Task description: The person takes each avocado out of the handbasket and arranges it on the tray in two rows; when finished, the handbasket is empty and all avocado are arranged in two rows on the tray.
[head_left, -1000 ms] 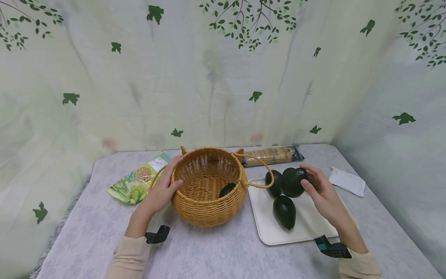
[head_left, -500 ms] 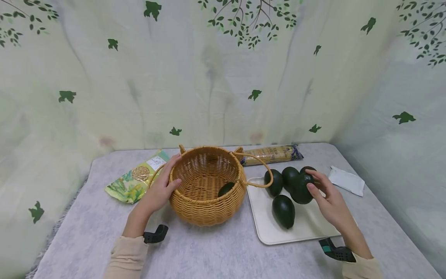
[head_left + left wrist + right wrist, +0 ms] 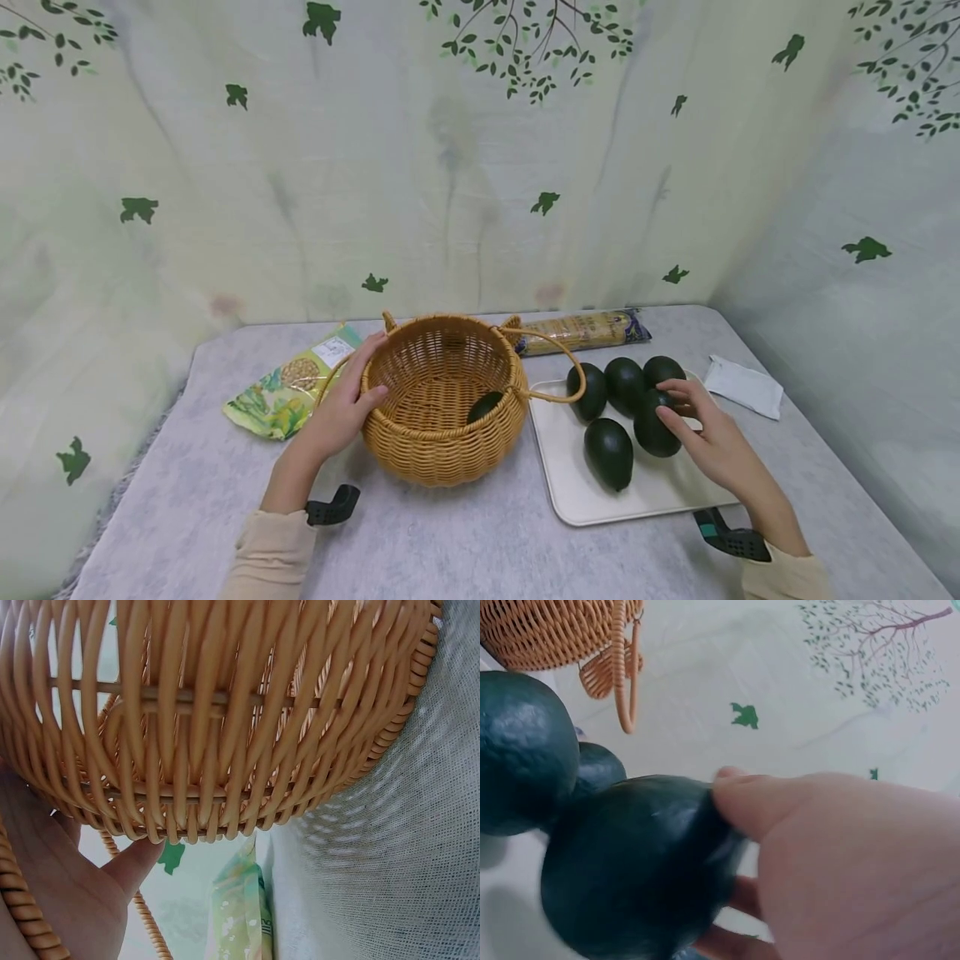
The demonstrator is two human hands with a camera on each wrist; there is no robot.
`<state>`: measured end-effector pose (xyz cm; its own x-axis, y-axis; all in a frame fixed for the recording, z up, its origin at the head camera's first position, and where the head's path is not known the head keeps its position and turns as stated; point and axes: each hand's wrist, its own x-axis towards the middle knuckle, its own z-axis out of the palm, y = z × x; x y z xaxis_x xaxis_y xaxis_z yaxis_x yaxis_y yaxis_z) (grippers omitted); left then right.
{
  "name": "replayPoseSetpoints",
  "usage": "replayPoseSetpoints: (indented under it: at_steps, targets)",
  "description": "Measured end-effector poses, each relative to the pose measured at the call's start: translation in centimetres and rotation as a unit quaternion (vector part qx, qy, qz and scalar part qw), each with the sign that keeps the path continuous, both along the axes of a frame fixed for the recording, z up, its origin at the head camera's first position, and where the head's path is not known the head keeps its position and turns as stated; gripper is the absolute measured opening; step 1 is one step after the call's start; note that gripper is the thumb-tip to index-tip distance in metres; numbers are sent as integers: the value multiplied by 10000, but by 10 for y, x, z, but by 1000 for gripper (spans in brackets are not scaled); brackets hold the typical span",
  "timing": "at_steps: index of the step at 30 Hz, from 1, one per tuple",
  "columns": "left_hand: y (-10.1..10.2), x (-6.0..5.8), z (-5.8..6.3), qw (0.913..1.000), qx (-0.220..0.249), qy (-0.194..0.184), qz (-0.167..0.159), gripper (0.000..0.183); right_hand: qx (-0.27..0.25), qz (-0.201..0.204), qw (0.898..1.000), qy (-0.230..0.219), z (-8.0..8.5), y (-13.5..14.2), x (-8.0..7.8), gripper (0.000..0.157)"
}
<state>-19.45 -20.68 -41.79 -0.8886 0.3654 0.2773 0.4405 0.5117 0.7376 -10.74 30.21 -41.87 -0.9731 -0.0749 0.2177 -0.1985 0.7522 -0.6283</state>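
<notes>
My left hand (image 3: 343,417) holds the wicker basket (image 3: 442,454) by its left rim, the thumb lying over the edge. In the left wrist view that hand (image 3: 67,877) lies against the woven wall. A dark green avocado (image 3: 486,406) lies inside the basket. On the right, my right hand (image 3: 712,437) pinches another avocado (image 3: 656,429) between thumb and fingers, over the white tray (image 3: 570,504). The right wrist view shows this avocado (image 3: 637,870) close up, partly covering the fingers behind it. Several other avocados, one of them a nearer avocado (image 3: 609,454), rest on the tray.
A green-yellow food packet (image 3: 296,383) lies left of the basket. Behind the tray is a long pack of noodles (image 3: 585,332), and a white folded packet (image 3: 745,387) lies at the right. The basket's loop handle (image 3: 558,398) overhangs the tray's left edge.
My right hand has moved the avocado right and toward me, away from the back group on the tray. The left hand keeps its hold on the basket.
</notes>
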Motion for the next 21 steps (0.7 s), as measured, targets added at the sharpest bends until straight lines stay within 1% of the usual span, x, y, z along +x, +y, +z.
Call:
replayPoseSetpoints:
  at_steps: [5,8,14,21]
  targets:
    - [1,0,-1,10000,7,14,6,69,198,263,9990,-317,-4,7,0,41]
    - [1,0,-1,10000,-22,-15,23,69,300,346,9979,-457,-6,8,-1,40]
    - [1,0,1,10000,-42,-62,57,69,328,280,9973,-595,-8,8,-3,41]
    - [1,1,2,10000,-9,-28,-1,69,319,391,9939,-976,-10,9,-2,49]
